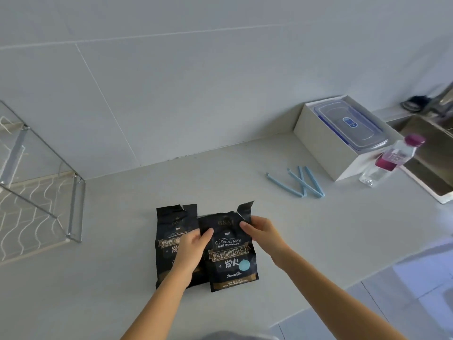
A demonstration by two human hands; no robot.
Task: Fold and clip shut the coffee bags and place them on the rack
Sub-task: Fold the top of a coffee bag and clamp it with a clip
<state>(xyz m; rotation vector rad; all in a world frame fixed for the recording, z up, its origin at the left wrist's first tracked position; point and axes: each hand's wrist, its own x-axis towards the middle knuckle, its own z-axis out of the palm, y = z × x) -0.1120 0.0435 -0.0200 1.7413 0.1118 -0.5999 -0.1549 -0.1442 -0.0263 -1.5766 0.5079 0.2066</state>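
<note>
Two black coffee bags with torn-open tops stand side by side on the pale counter. The right coffee bag (230,256) overlaps the left coffee bag (171,231). My left hand (192,249) grips the right bag's upper left edge and covers part of the left bag. My right hand (259,231) pinches the same bag's upper right corner, just under its torn flap. Light blue sealing clips (302,181) lie crossed on the counter to the back right, apart from both hands. The metal rack (39,192) with a white wavy shelf stands at the far left.
A white box (326,153) holding a clear lidded container (350,123) sits at the back right against the wall. A water bottle (389,159) with a purple cap stands beside it, next to a sink (431,153). The counter's front edge runs diagonally at the lower right.
</note>
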